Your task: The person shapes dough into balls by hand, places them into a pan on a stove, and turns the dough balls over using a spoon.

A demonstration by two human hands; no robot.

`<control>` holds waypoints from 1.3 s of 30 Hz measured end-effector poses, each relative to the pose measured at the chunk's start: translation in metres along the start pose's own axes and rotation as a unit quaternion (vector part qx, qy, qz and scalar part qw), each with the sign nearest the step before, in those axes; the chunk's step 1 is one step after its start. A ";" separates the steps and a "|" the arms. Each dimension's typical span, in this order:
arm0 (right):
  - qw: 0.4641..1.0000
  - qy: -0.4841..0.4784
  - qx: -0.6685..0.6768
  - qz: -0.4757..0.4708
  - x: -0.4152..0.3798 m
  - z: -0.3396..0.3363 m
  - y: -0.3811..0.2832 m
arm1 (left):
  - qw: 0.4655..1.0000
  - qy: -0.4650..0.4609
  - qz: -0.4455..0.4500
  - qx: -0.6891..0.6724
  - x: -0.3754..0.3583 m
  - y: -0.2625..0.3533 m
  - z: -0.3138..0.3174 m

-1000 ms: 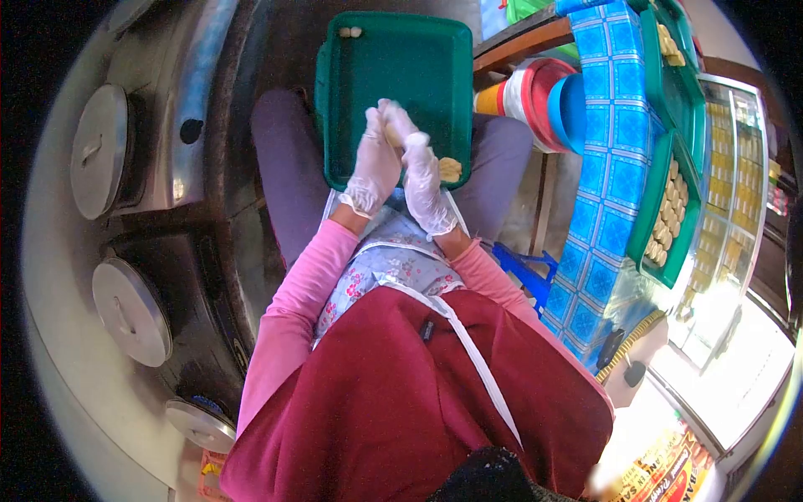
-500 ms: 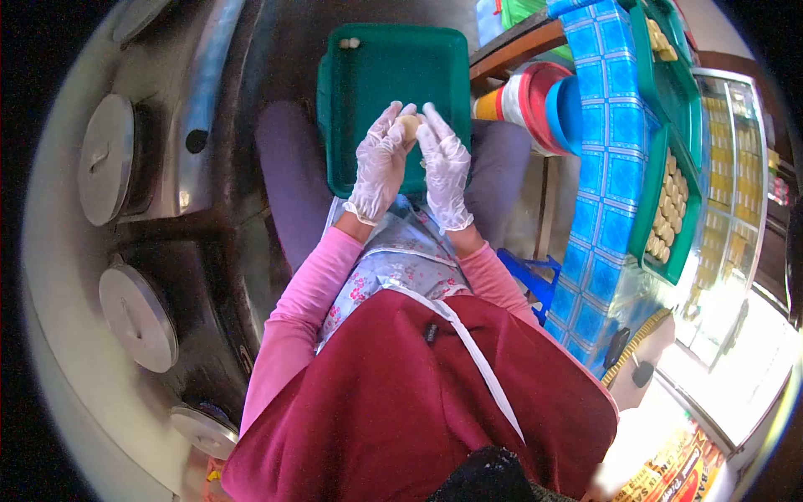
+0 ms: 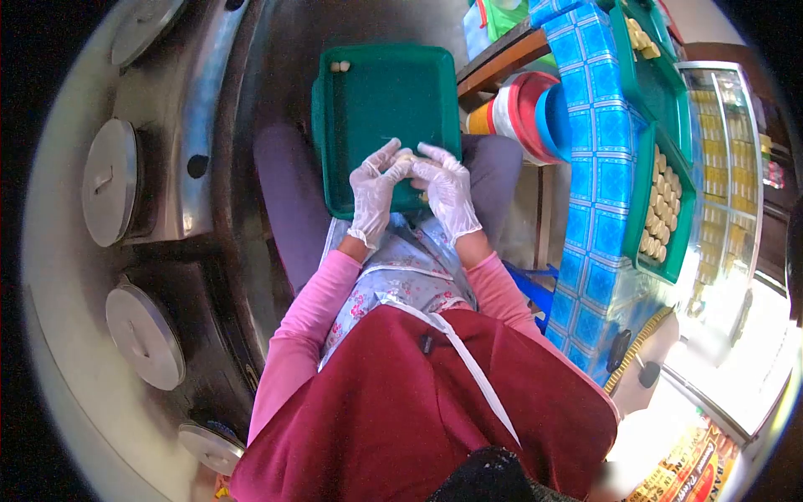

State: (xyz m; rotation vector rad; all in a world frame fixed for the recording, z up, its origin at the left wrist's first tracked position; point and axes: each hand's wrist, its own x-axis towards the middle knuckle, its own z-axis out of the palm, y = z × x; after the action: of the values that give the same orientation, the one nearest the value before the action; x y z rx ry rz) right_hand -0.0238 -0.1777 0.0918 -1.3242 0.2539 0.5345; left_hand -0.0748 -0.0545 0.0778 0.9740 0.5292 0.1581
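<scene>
A green tray (image 3: 376,92) rests on the person's lap, directly beneath both hands. The gloved left hand (image 3: 372,191) and right hand (image 3: 447,191) meet fingertip to fingertip, curled partly closed around a small pale dough piece (image 3: 405,156) pinched between them. It looks soft, light and easily dented, so it is best cradled gently. Two finished pieces (image 3: 339,65) lie at the tray's far corner.
</scene>
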 end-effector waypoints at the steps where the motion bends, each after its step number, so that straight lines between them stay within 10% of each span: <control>1: 0.999 -0.009 0.020 0.024 0.003 -0.005 0.005 | 1.000 -0.004 -0.006 0.002 0.001 -0.003 -0.002; 12: 0.996 -0.025 -0.003 -0.087 -0.029 -0.013 -0.066 | 0.998 -0.064 0.002 0.013 -0.003 0.033 0.052; 19: 0.963 0.046 -0.101 -0.244 -0.096 -0.055 -0.204 | 0.962 -0.268 0.043 -0.034 -0.023 0.099 0.135; 22: 0.842 0.177 -0.279 -0.426 -0.124 -0.134 -0.271 | 0.969 -0.245 0.000 0.009 -0.011 0.103 0.113; 28: 0.814 0.445 -0.153 -0.341 -0.139 -0.452 -0.338 | 0.984 -0.173 -0.051 0.019 0.037 0.057 -0.032; 33: 0.807 0.477 -0.186 -0.294 -0.080 -0.547 -0.315 | 0.984 -0.143 -0.098 0.032 0.043 0.025 -0.077; 34: 0.691 0.506 -0.450 -0.253 -0.076 -0.538 -0.320 | 0.984 -0.145 -0.099 0.026 0.042 0.019 -0.077; 36: 0.297 0.438 -0.841 -0.112 -0.068 -0.506 -0.327 | 0.983 -0.148 -0.106 0.014 0.039 0.008 -0.078; 37: 0.341 0.503 -0.794 0.005 -0.046 -0.514 -0.335 | 0.981 -0.154 -0.112 0.024 0.039 0.003 -0.079; 39: 0.457 0.588 -0.665 -0.050 -0.025 -0.527 -0.335 | 0.981 -0.141 -0.132 -0.005 0.041 -0.006 -0.086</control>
State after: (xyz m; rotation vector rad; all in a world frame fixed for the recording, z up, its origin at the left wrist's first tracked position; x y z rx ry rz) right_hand 0.1884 -0.7399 0.2618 -3.1404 1.0216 -0.6962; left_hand -0.0823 0.0214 0.0198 0.8895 0.3907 -0.2127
